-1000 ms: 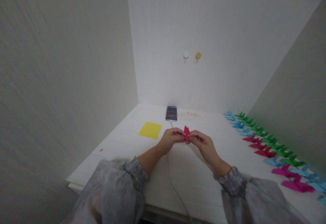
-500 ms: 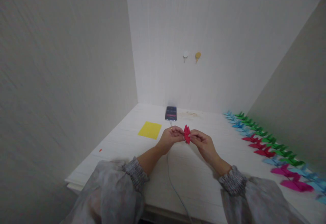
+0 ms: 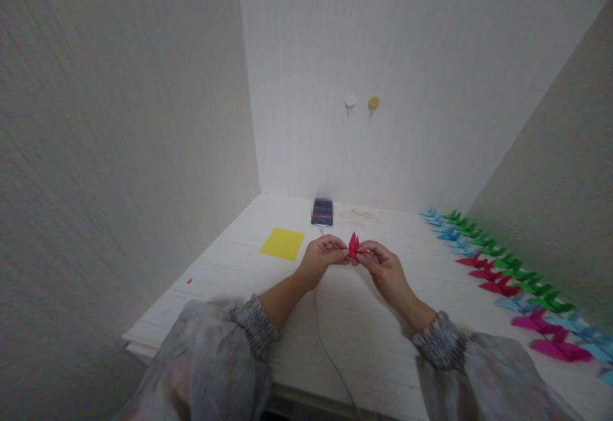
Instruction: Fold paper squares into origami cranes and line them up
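Note:
My left hand (image 3: pixel 322 259) and my right hand (image 3: pixel 385 268) meet above the middle of the white table (image 3: pixel 230 267). Between their fingertips they pinch a small folded red paper piece (image 3: pixel 353 245), which points upward. Both hands are closed on it, the left from the left side, the right from the right. Grey sleeves cover both forearms.
A yellow paper square (image 3: pixel 282 243) lies flat to the left. A phone (image 3: pixel 322 211) with a cable (image 3: pixel 330 351) lies near the back wall. Rows of folded paper figures in blue, green, red and magenta (image 3: pixel 502 277) line the right side. Two hooks (image 3: pixel 361 104) sit on the wall.
The red paper piece has turned slightly and sits a bit higher between the fingertips. Both hands stay in nearly the same place.

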Motion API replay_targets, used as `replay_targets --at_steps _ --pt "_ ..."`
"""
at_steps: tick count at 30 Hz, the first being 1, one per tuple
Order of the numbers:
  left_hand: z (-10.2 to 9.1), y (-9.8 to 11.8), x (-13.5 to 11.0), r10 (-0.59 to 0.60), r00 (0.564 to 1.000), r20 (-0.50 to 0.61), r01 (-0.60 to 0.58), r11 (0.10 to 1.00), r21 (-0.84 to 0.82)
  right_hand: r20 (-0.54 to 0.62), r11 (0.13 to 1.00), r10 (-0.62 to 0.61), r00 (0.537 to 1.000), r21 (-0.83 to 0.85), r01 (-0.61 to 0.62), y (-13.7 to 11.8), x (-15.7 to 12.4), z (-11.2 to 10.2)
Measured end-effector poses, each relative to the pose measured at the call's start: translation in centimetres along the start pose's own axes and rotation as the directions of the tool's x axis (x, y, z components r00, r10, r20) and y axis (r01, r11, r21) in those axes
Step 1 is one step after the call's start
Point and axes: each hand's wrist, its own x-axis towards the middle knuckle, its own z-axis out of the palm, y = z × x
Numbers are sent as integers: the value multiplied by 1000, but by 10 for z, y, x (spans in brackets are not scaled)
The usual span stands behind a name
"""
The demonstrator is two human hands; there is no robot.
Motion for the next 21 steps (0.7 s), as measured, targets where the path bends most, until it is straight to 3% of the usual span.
replay_targets --at_steps 12,21 --pt "-2 -4 2 2 1000 2 -2 999 52 63 988 -42 997 -147 51 -6 0 0" --pt "-2 -5 3 47 998 -29 -44 993 113 132 892 -188 973 -391 226 -6 -1 -5"
